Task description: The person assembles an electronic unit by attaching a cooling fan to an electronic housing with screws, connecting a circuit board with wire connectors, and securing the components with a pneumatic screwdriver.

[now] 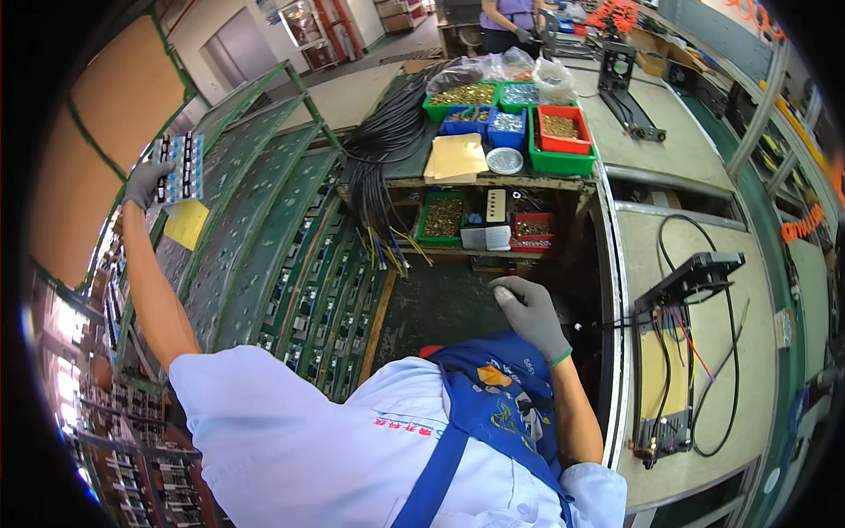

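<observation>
My left hand [150, 183], in a grey glove, is stretched far out to the left. Its fingers grip the edge of a flat pale panel [195, 167] with rows of blue and black parts. Just below that panel is a yellow sheet of paper [186, 225], against the sloping green rack [238, 207]. My right hand [528, 315], gloved in grey too, hovers in front of my blue apron with the fingers curled in and the thumb on top. Nothing shows in it, though the undersides of its fingers are hidden.
Ahead, a bench holds a bundle of black cables [387, 132], bins of small metal parts [559, 132] and tan sheets [456, 157]. On the right-hand worktable lies a wired black assembly [669, 370]; another black frame [620, 92] stands farther back. A person [510, 18] works beyond.
</observation>
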A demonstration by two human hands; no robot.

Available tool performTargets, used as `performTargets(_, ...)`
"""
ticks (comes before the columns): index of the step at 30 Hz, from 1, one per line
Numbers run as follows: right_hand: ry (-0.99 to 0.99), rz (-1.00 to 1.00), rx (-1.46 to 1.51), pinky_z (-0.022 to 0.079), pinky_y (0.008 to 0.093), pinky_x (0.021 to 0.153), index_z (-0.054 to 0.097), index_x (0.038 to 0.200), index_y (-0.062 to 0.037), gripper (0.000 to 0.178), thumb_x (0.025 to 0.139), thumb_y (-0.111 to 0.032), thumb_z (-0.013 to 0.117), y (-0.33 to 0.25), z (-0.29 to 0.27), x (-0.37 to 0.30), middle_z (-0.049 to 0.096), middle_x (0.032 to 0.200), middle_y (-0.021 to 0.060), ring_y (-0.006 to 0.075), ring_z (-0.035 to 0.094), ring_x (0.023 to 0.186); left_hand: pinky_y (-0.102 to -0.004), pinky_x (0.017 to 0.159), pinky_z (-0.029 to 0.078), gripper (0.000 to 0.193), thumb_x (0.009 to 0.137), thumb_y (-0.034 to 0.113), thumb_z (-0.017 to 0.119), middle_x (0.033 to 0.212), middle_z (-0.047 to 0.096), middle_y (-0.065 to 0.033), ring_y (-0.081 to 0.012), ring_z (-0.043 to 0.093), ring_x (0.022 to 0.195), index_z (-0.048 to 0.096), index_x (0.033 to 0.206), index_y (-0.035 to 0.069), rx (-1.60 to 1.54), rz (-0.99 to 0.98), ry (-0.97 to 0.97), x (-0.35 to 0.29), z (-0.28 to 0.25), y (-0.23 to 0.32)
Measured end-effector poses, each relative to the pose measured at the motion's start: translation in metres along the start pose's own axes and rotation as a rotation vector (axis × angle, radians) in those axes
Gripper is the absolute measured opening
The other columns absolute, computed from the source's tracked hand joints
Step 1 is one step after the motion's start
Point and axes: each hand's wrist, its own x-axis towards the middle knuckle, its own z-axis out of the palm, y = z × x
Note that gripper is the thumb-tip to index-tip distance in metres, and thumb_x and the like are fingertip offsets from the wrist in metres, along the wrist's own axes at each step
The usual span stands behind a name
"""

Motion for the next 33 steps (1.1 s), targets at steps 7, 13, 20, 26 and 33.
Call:
performTargets(7, 0.256, 0.092, 0.188, 0.052, 0.0297, 0.081, 0.063, 0.121, 0.0036, 0.033, 0.097, -0.018, 0.06, 0.008, 0.008, -0.019, 0.069, 0.103, 0.0081, 0.0131, 0.064, 0.094, -0.0346, 0.081, 0.054, 0.047, 0.08, 0.021, 0.076, 0.102, 0.071, -0.0125, -0.0203, 0.068, 0.088, 0.06, 0.118, -0.001, -0.107, 0.554, 0.009, -0.16, 0.255, 0.129)
performTargets(13, 0.482, 0.18, 0.891, 0.053, 0.0302, 0.084, 0.047, 0.139, 0.002, 0.067, 0.101, -0.053, 0.05, 0.012, 0.008, -0.059, 0.061, 0.122, 0.0139, 0.0171, 0.062, 0.106, -0.0334, 0.087, 0.051, 0.05, 0.08, 0.021, 0.075, 0.105, 0.066, -0.0102, -0.0171, 0.063, 0.096, 0.059, 0.122, -0.002, -0.363, 0.648, -0.853, -0.272, 0.505, 0.118)
performTargets(20, 0.973, 0.411, 0.434, 0.045, 0.0245, 0.063, 0.067, 0.1, 0.0025, 0.053, 0.101, -0.049, 0.054, 0.02, -0.002, -0.097, 0.065, 0.085, 0.0008, 0.0057, 0.054, 0.073, -0.0338, 0.081, 0.052, 0.05, 0.095, 0.043, 0.065, 0.098, 0.066, -0.0095, -0.0162, 0.063, 0.089, 0.058, 0.115, -0.002, -0.482, 0.58, -0.986, -0.352, 0.622, 0.102)
performTargets(26, 0.987, 0.51, 0.785, 0.049, 0.0281, 0.06, 0.066, 0.106, -0.0001, 0.053, 0.103, -0.05, 0.048, 0.029, -0.007, -0.08, 0.066, 0.083, 0.0026, 0.0109, 0.061, 0.068, -0.0276, 0.079, 0.05, 0.044, 0.103, 0.043, 0.053, 0.097, 0.064, -0.0026, -0.0093, 0.058, 0.087, 0.061, 0.113, 0.001, -0.903, -0.043, -1.442, -0.355, 0.636, 0.097)
performTargets(33, 1.122, 0.488, 0.45, 0.049, 0.0289, 0.079, 0.06, 0.123, 0.0013, 0.055, 0.103, -0.048, 0.048, 0.065, -0.001, -0.089, 0.065, 0.103, 0.0038, 0.0119, 0.061, 0.09, -0.0286, 0.086, 0.046, 0.04, 0.097, 0.036, 0.064, 0.104, 0.059, -0.0018, -0.0115, 0.053, 0.094, 0.057, 0.115, 0.001, -0.662, 0.322, -1.023, -0.195, 0.673, 0.068)
